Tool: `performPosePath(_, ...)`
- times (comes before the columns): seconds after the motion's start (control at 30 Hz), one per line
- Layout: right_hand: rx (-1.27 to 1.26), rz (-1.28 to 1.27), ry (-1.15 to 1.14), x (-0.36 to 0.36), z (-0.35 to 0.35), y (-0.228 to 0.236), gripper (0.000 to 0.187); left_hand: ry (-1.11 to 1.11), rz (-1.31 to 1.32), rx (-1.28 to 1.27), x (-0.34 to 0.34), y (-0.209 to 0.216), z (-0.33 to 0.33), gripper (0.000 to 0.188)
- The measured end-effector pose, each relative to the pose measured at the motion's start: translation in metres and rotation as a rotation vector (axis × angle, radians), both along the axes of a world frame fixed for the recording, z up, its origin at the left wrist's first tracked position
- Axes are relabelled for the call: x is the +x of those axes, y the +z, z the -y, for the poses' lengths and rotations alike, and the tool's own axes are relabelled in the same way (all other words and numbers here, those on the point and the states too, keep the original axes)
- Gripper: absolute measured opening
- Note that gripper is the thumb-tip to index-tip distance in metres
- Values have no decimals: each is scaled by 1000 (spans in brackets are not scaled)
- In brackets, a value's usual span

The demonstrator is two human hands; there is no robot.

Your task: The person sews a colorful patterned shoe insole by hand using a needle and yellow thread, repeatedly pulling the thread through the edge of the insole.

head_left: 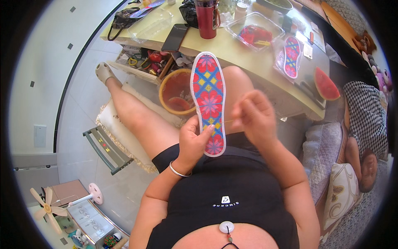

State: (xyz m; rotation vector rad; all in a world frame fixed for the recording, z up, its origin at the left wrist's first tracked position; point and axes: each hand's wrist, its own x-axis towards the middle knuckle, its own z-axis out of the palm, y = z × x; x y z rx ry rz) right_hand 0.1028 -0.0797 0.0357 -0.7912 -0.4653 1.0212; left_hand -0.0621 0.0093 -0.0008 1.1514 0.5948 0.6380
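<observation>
Upright over my lap, an embroidered insole with a white rim shows red and pink flowers, blue bands and yellow diamonds. My left hand is closed round its left edge near the heel end, with the thumb flat on the stitched face. To the right of the insole, my right hand is closed in a pinch, its fingers partly blurred. A short yellow thread runs from the insole's right side to these fingers. Whether a needle is between them cannot be made out.
On the table ahead are a phone, a red flask, a clear box of red thread, a matching insole and a watermelon slice. Below stand an open drawer and a bin. A person lies at right.
</observation>
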Motion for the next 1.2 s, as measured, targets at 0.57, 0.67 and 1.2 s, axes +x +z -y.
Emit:
performPosePath(0.57,-118,1454,-348,-9,11,-12,11,60,37,-60,-2,5,-5,25)
performPosePath(0.67,-114,1515,-312,-15,9,-12,11,55,41,-37,-2,6,-5,25)
performPosePath(1.2,-96,1549,-352,-20,6,-16,8,23,23,36,-2,7,-2,22)
